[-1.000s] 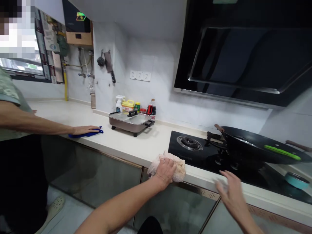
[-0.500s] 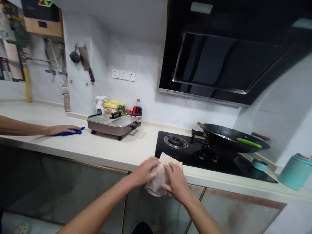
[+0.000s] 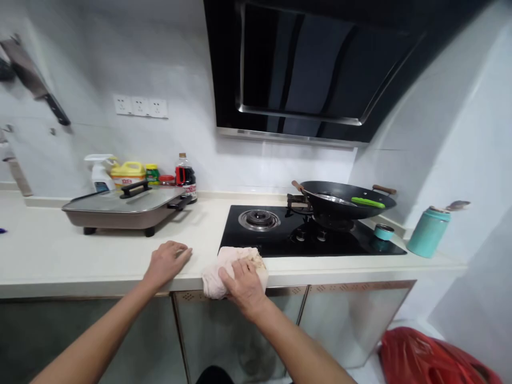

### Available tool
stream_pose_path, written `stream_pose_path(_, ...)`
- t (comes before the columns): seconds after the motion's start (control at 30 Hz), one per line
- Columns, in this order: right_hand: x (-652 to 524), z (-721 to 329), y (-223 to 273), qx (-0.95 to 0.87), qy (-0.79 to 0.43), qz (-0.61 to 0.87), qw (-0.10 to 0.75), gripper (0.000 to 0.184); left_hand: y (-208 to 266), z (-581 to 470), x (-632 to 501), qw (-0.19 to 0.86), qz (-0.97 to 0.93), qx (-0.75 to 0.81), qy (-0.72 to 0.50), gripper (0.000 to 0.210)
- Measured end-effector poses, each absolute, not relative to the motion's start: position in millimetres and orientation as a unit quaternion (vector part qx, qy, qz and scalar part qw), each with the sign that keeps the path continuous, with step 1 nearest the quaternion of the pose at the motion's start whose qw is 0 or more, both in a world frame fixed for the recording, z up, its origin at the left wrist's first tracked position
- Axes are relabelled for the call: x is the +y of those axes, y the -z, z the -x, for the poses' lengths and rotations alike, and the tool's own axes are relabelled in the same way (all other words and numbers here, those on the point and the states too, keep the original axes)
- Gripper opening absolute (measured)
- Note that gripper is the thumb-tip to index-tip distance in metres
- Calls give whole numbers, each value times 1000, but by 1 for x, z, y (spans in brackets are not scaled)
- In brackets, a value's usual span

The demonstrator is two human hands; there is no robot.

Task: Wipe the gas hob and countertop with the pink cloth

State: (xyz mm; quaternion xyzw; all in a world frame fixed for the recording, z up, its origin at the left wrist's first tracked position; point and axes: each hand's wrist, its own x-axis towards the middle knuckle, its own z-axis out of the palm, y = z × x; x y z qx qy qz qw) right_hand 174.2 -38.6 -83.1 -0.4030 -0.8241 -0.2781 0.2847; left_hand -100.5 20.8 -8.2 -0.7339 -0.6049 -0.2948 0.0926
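Note:
A pale pink cloth [image 3: 216, 280], folded and stained brown on one corner, lies over the counter's front edge and the near edge of the black gas stove [image 3: 280, 242]. My right hand [image 3: 246, 288] grips it from above, fingers bent into the fabric. To the left, my left hand [image 3: 166, 264] rests on the white countertop [image 3: 120, 261] with nothing in it, its thumb and fingers apart. Behind that hand stands an electric pan [image 3: 116, 216] with a glass lid.
A black wok [image 3: 340, 208] with a green-handled utensil [image 3: 368, 202] sits on the right burner. Beside the stove are a small teal cup [image 3: 384, 232] and a teal canister [image 3: 428, 232]. The range hood [image 3: 288, 133] overhangs. A soy sauce bottle [image 3: 186, 178] stands behind the pan.
My left hand has let go of the cloth and moved left onto the counter. My right hand now presses the cloth at the stove's edge. The view has swung right; the other person's arm left it.

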Motion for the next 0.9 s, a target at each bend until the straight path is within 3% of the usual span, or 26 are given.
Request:
stream_pose_path(0.1,-43,-217,87,-787,349,386,330,46,2,103,21,71,739,-616,263,49)
stream_pose_path(0.2,-51,-272,91,-768,376,380,352,47,0,104,23,74,745,-618,242,51)
stream_pose_path(0.27,-60,-314,92,-776,356,398,335,55,1,105,26,71,739,-625,240,51)
stream_pose_path(0.4,-82,-406,92,-770,314,480,278,88,6,110,34,47,729,-631,260,49)
stream_pose_path(0.47,-91,-457,95,-755,313,516,256,92,7,112,36,40,731,-626,269,52)
stream_pose_path(0.63,-107,-595,104,-705,317,589,236,68,4,110,35,32,727,-634,263,55)
stream_pose_path(0.77,-116,-676,106,-644,331,660,202,64,4,105,33,33,721,-640,264,53)
stream_pose_path(0.9,-121,-690,103,-627,344,680,165,60,7,102,32,32,725,-635,267,52)
